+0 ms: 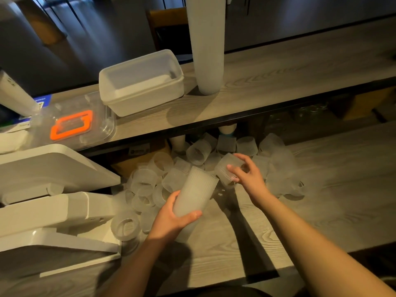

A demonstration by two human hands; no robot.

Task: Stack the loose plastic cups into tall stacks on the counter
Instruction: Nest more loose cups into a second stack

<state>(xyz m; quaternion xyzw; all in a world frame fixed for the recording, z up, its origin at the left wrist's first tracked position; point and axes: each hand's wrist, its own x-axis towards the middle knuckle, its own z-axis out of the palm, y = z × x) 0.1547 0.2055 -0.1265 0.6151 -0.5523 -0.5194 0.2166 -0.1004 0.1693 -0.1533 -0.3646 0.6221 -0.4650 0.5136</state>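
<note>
At a wood-grain counter, a person works through a heap of frosted, ribbed plastic cups. Left hand wraps its fingers and thumb around the lower part of a short stack, held tilted with its open end pointing away toward the pile. Right hand pinches a single cup between thumb and curled fingers, the cup lying on its side just beside the stack's open mouth, touching or nearly touching it; which cannot be told. Loose cups lie scattered on the counter beyond and to the left of both hands, some on their sides, some upside down, reaching back under a raised shelf. On that shelf stands a tall stack of the same cups, upright, its top running out of frame. Just left of it sits a white lidded tub, and farther left a clear lid with an orange seal. White equipment fills the left edge of the counter, with one cup lying on its side against it.
</note>
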